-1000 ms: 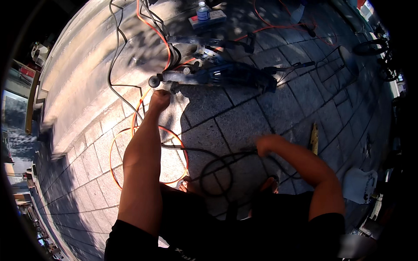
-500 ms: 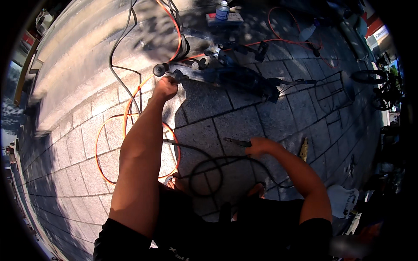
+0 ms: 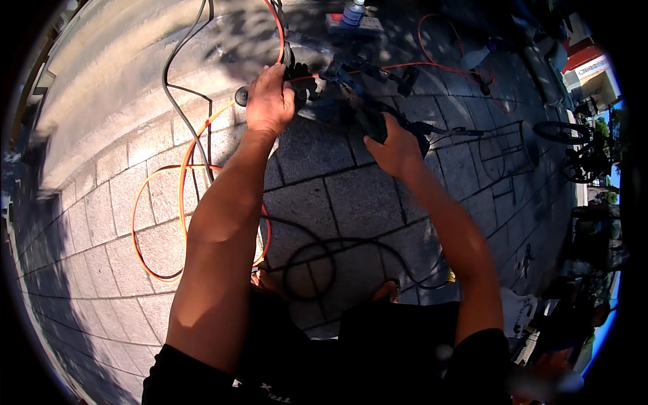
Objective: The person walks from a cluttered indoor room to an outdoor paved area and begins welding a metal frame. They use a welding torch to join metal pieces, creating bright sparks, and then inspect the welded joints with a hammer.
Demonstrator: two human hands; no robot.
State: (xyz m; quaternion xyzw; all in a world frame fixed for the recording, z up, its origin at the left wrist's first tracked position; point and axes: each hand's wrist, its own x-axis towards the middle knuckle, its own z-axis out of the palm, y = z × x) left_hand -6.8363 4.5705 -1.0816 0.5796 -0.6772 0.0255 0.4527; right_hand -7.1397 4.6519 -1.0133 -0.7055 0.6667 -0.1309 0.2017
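Observation:
A dark, long metal assembly [image 3: 324, 111] lies across the paving ahead of me, with a round black end [image 3: 241, 96] at its left. My left hand [image 3: 270, 101] is laid over the bar at that left end, its fingers curled over it and their tips partly hidden. Pliers with dark green handles [image 3: 370, 125] are gripped in my right hand [image 3: 398, 148]. Their jaws point up and left toward the metal joint [image 3: 331, 71] of the assembly; whether they touch it I cannot tell.
An orange hose [image 3: 182, 202] loops beside my left forearm. A black cable [image 3: 331, 260] coils near my feet. Farther off stand a clear bottle [image 3: 352, 13] on a flat box [image 3: 371, 25] and a bicycle [image 3: 563, 133]. A pale step [image 3: 121, 81] runs along the left.
My right hand has carried the pliers forward and up to the assembly. My left hand has shifted forward, from beneath the bar's end to over it.

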